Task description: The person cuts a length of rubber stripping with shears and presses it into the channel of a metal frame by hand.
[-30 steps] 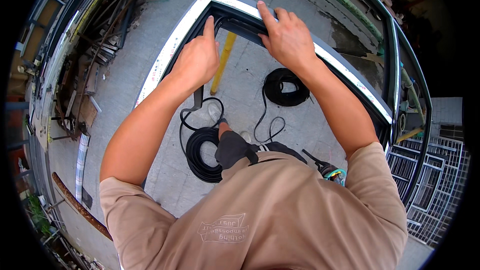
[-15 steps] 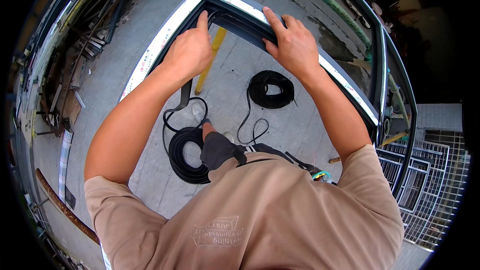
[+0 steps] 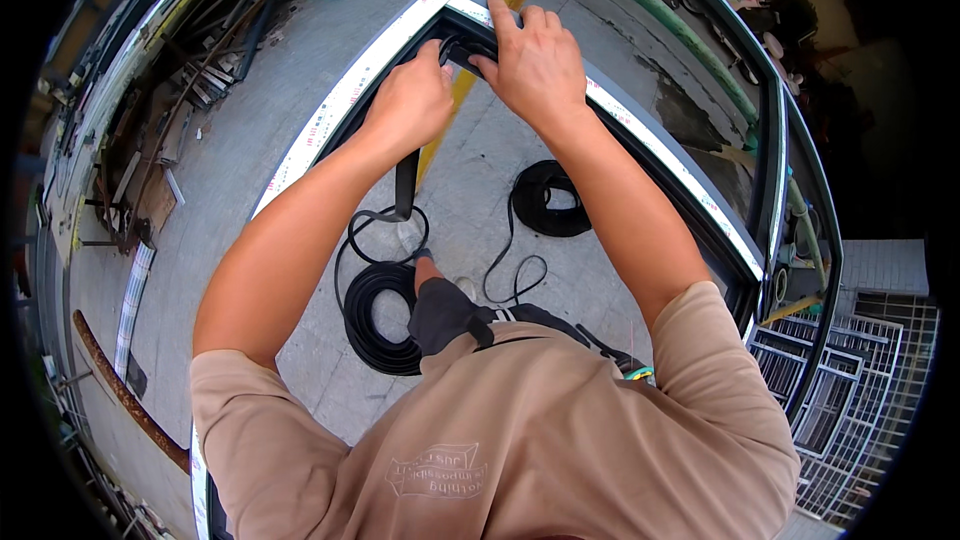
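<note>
Head view: we are seeing the black strip hanging just inside the frame, dropping from beneath our left hand near the frame's upper corner. The fingers of that hand are curling at the corner, but the back of the hand is hiding the grip, so we cannot tell whether they are pinching the strip. Our right hand is lying over the frame's crossbar, fingers spreading wide on top, thumb standing apart at the inner edge. Judging by its easy bends, we are expecting the strip to be handling as light, soft and rubbery, hardly fragile, more prone to twisting than to slipping. We are favouring a pinch across its flat faces, close to the frame's corner, with the hanging length staying loose. Counting, we are finding one frame, two hands, one hanging length and two black coils: the larger coil is lying on the floor below the frame's opening, and the smaller coil is lying below the crossbar, trailing one thin loop. One long yellow bar is slanting behind the frame's corner, and one rusty pipe is curving outside the frame's left side.
</note>
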Demonstrator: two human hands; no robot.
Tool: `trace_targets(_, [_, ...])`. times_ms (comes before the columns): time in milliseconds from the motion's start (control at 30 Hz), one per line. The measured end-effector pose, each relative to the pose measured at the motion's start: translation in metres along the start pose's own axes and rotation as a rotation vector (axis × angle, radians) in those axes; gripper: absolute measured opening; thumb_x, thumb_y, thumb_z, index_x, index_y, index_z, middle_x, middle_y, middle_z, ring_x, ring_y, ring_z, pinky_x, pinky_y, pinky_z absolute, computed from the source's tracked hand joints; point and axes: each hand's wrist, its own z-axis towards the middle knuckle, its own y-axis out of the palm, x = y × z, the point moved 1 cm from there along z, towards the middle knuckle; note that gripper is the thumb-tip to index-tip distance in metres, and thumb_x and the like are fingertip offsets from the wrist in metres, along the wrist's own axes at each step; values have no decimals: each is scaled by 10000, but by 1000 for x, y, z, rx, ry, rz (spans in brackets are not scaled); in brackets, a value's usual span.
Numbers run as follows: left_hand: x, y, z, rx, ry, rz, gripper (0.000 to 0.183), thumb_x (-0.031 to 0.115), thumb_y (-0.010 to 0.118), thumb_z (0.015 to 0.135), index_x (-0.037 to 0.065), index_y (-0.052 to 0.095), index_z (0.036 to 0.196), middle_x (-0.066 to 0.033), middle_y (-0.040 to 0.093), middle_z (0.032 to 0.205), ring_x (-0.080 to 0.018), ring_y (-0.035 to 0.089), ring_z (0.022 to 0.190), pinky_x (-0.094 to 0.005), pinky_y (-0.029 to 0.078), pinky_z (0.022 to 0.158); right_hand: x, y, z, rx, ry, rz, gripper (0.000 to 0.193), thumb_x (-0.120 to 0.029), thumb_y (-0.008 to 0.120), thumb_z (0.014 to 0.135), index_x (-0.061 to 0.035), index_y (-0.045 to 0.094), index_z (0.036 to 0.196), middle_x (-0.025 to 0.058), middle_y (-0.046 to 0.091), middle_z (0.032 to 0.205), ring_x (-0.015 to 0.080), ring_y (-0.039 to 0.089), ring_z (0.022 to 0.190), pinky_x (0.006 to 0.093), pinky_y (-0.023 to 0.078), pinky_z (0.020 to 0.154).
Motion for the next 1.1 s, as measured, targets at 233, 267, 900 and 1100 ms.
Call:
trace_targets(233, [-15,8,12,26,-12,-116,461,331,529,1204,-81,595,1399,-191,703,791,-318,708,592,-467,577,596,-5,1,4,16,20,-8,807,-420,905,897,-132,623,1596,170,720,1070,352,746,1036,454,623,861])
trace_targets(267, [-15,7,15,-3,-45,-114,435,337,527,1206,-75,607,1322,-180,686,771,-315,697,576,-466,569,578,-5,1,4,9,28,-1,806,-412,907,894,-135,621,1595,170,721,1072,352,749,1039,455,625,859])
trace_targets(900, [-15,18,15,26,-193,-350,372,329,526,1214,0,598,1056,-70,587,759,-196,561,513,-398,475,470,-17,1,16,-46,76,96,810,-365,938,862,-22,606,1517,146,689,1189,325,688,1132,435,560,947])
trace_targets(1100, [-19,25,17,27,-196,-369,373,341,535,1209,5,606,1061,-78,598,814,-182,555,542,-384,470,468,-19,6,19,-52,50,26,824,-375,898,903,52,597,1540,137,695,1203,306,675,1146,420,551,949])
